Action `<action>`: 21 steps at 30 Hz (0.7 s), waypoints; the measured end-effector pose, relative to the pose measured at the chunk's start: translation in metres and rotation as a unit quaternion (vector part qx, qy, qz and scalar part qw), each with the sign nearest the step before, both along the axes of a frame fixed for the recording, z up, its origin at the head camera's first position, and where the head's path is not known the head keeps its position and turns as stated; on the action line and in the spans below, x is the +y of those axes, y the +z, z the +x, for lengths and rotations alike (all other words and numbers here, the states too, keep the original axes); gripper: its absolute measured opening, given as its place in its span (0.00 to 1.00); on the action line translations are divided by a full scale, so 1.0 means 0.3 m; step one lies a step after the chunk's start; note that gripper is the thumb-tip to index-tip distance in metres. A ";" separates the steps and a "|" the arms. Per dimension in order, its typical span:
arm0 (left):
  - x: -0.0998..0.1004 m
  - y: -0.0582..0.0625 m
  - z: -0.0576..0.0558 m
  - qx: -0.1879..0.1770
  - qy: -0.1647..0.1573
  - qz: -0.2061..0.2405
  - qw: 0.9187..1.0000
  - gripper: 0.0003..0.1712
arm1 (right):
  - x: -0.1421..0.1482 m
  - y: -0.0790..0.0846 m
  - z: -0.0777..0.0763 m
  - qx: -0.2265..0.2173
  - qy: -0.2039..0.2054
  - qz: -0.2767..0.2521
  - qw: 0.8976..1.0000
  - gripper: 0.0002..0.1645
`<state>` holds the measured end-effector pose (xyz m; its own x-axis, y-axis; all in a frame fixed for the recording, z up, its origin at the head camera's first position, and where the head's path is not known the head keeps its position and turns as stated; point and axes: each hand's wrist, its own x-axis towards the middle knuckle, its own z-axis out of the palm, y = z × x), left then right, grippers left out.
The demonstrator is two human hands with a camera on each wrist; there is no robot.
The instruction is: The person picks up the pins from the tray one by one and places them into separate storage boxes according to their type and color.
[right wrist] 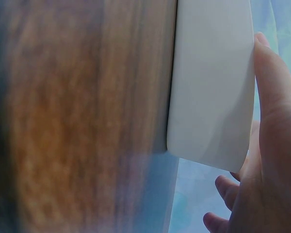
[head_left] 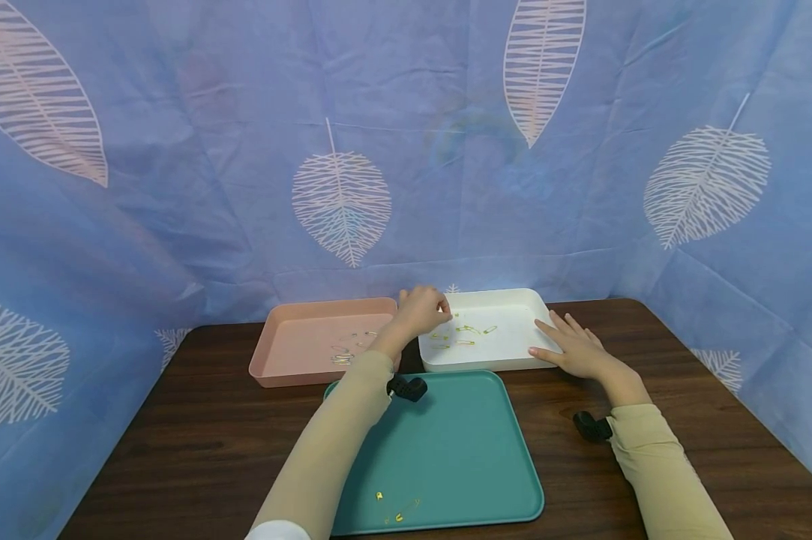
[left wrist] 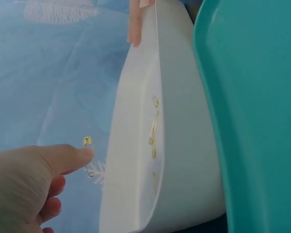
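My left hand point(head_left: 420, 311) is over the left side of the white tray point(head_left: 513, 319). In the left wrist view it pinches a gold safety pin point(left wrist: 88, 141) at the thumb's tip, held upright above the tray's rim. Several gold safety pins point(head_left: 469, 329) lie on the white tray's floor. At that tray's right end, my right hand point(head_left: 581, 352) rests with its fingers spread along the rim. The right wrist view shows its thumb point(right wrist: 276, 82) against the tray's outer wall, with the other fingers partly hidden behind it.
A pink tray point(head_left: 298, 330) with several silver-looking safety pins point(head_left: 343, 358) stands to the left, partly behind my left arm. In front lies a green tray point(head_left: 459, 442) with a few gold pins point(head_left: 399, 517) near its front edge. A patterned blue cloth point(head_left: 412, 187) hangs behind the wooden table point(head_left: 196, 435).
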<state>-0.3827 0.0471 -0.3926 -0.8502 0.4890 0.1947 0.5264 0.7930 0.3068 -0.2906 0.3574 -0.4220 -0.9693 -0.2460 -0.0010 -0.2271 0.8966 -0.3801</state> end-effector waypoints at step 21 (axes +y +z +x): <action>0.061 -0.016 -0.045 -0.013 0.087 -0.011 0.996 0.07 | 0.002 0.005 -0.004 -0.011 -0.001 0.021 1.000 0.50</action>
